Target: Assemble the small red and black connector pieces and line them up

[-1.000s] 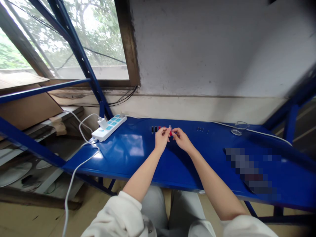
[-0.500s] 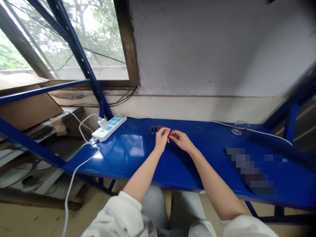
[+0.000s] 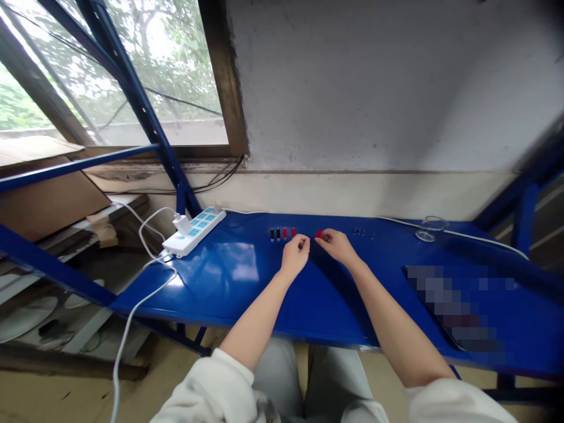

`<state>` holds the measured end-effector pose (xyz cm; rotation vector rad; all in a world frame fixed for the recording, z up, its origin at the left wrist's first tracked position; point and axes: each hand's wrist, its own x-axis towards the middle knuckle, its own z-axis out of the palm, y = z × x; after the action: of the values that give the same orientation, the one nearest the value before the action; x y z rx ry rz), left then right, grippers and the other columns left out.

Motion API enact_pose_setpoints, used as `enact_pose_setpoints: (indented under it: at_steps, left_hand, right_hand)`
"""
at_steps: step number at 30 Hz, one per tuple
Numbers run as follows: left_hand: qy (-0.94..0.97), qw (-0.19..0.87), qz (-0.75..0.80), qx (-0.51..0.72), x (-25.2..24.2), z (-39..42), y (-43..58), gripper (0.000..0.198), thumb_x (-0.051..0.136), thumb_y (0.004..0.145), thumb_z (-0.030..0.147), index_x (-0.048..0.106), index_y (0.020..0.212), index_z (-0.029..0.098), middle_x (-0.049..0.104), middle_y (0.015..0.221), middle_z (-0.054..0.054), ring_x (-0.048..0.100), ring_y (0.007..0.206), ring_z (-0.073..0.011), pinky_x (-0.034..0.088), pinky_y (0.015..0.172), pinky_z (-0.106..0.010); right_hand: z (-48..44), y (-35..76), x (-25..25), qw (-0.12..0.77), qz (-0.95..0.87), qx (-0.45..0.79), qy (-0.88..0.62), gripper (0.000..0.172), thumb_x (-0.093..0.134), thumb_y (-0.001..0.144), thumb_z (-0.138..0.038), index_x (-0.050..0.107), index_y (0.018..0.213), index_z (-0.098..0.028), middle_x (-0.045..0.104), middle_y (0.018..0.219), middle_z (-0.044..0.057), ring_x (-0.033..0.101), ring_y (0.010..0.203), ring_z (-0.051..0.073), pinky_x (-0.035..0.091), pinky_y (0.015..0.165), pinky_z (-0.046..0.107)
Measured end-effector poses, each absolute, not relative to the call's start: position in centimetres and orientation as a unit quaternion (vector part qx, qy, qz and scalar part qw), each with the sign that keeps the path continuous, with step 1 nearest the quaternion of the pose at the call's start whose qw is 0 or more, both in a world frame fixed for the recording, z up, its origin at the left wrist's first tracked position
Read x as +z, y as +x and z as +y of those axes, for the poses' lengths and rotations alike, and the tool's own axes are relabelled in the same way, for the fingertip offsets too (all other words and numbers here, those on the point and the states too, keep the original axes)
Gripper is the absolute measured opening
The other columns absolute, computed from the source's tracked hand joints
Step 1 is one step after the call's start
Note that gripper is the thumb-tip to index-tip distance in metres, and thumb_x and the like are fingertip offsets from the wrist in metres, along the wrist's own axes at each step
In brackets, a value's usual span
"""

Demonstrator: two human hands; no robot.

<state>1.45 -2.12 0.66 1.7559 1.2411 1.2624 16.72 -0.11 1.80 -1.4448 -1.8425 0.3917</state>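
My right hand pinches a small red plug-like piece just above the blue table. Close by on its left, my left hand has its fingers curled together at the tips; whatever they hold is too small to make out. Behind the left hand stands a short row of similar pieces with pale tips: two black pieces and two red pieces. To the right of my right hand lie several tiny dark parts.
The blue table runs along the wall. A white power strip with a plugged-in charger and cable is at its left end. A clear round dish lies at the back right, near a pixelated dark flat object.
My hands have drawn apart. The red piece has gone to the right with my right hand, and the left hand has come off it, leaving the row behind more visible.
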Motion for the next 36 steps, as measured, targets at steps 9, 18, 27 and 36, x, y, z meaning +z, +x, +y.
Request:
enact_pose_setpoints:
  at_steps: [9,18,27,36]
  left_hand:
    - [0.793,0.199,0.452,0.357,1.2,-3.3,1.9,0.022,0.04,0.082,0.027,0.061,0.082,0.019,0.061,0.066,-0.001,0.053,0.055,-0.0121,0.036,0.053,-0.022]
    - [0.833,0.177,0.44,0.285,2.1,-4.1,2.0,0.024,0.037,0.084,0.028,0.06,0.083,0.021,0.063,0.073,-0.002,0.056,0.066,-0.0148,0.037,0.057,-0.023]
    - [0.851,0.169,0.427,0.254,2.6,-4.4,2.0,0.024,0.035,0.085,0.029,0.059,0.083,0.022,0.063,0.075,-0.002,0.057,0.069,-0.0161,0.036,0.057,-0.024]
    - [0.846,0.186,0.418,0.275,2.7,-4.4,1.9,0.024,0.037,0.084,0.028,0.059,0.082,0.021,0.063,0.075,-0.003,0.057,0.067,-0.0159,0.038,0.058,-0.025]
  right_hand:
    - [5.4,19.8,0.1,0.309,-0.665,0.083,-0.675,0.01,0.053,0.073,-0.026,0.057,0.073,-0.017,0.062,0.069,0.004,0.056,0.063,0.015,0.037,0.057,0.024]
    - [7.4,20.6,-1.3,0.252,-0.684,0.078,-0.68,0.006,0.055,0.071,-0.023,0.057,0.074,-0.018,0.06,0.068,0.003,0.055,0.064,0.015,0.036,0.055,0.025]
    - [7.1,20.7,-1.6,0.291,-0.671,0.094,-0.676,0.011,0.056,0.071,-0.03,0.055,0.07,-0.019,0.059,0.064,0.002,0.052,0.058,0.014,0.035,0.052,0.024]
    - [7.2,20.8,-2.2,0.275,-0.671,0.093,-0.682,0.009,0.055,0.075,-0.024,0.057,0.08,-0.017,0.062,0.072,0.005,0.057,0.067,0.015,0.04,0.061,0.025]
